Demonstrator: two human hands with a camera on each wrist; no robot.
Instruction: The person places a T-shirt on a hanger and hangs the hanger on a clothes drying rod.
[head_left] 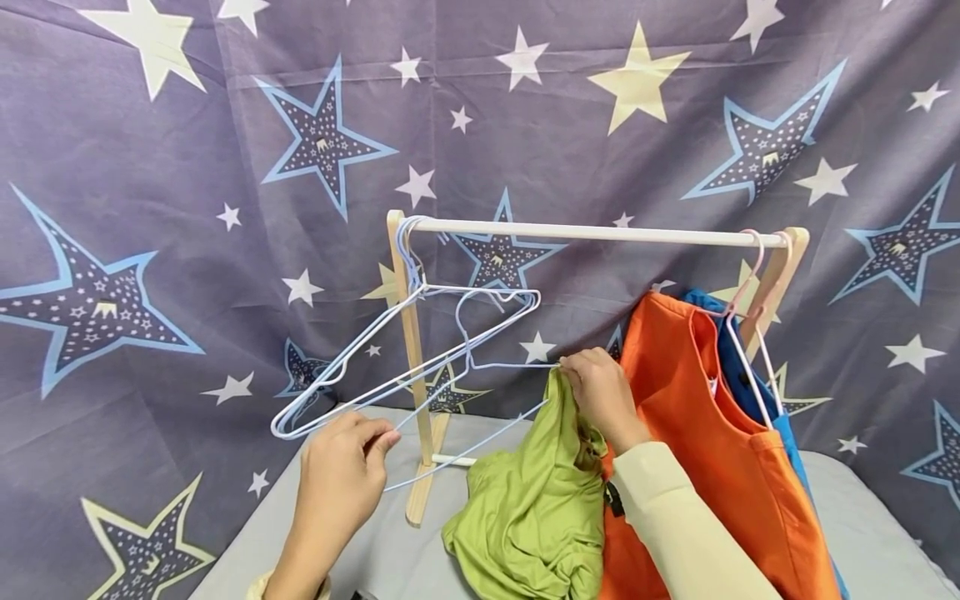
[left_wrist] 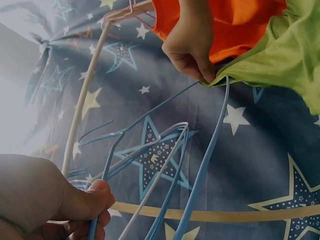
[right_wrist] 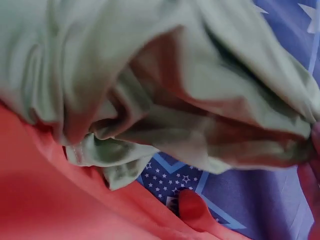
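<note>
My left hand (head_left: 345, 467) pinches the left end of a light blue hanger (head_left: 513, 365), whose free hook points up. The hanger's other end goes into the gathered edge of a lime-green garment (head_left: 536, 500). Right there, my right hand (head_left: 603, 396) grips the fabric against the hanger's arm. Below that hand the green cloth hangs bunched. In the left wrist view the same hanger (left_wrist: 205, 170) runs from the left thumb to the green fabric. Folds of the green garment (right_wrist: 165, 100) fill the right wrist view, showing an opening in it.
A wooden rack with a white rail (head_left: 585, 231) stands behind. Several blue and white hangers (head_left: 405, 358) hang at its left end. At its right end, an orange garment (head_left: 675, 392) and a blue garment (head_left: 787, 442) hang on pink hangers. Behind is a star-patterned curtain (head_left: 480, 100).
</note>
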